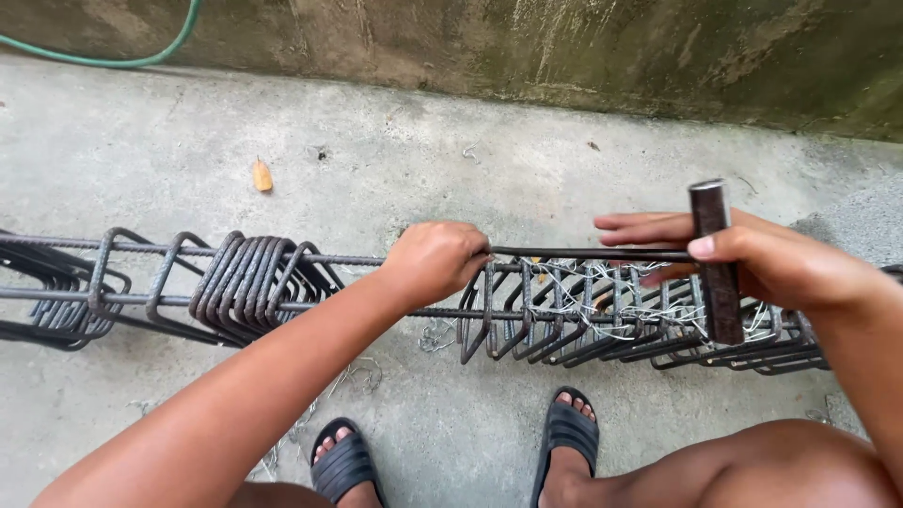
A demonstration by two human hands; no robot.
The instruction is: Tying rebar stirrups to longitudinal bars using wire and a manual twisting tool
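A long steel rebar cage [310, 282] lies across the concrete floor, with rectangular stirrups [246, 280] bunched on its bars. My left hand [435, 261] is closed around the upper bar at a stirrup, pinching the tip of a thin metal hook rod [583, 253]. My right hand [752, 259] grips the dark cylindrical handle [717, 263] of that tying tool, held upright over the cage. Silvery tie wire [602, 306] is wound among the stirrups between my hands.
A mossy concrete wall [583, 56] runs along the back. A green hose [141, 56] curves at the top left. A small orange scrap [262, 176] lies on the floor. My feet in dark sandals [567, 435] are below the cage. Loose wire bits [353, 376] lie nearby.
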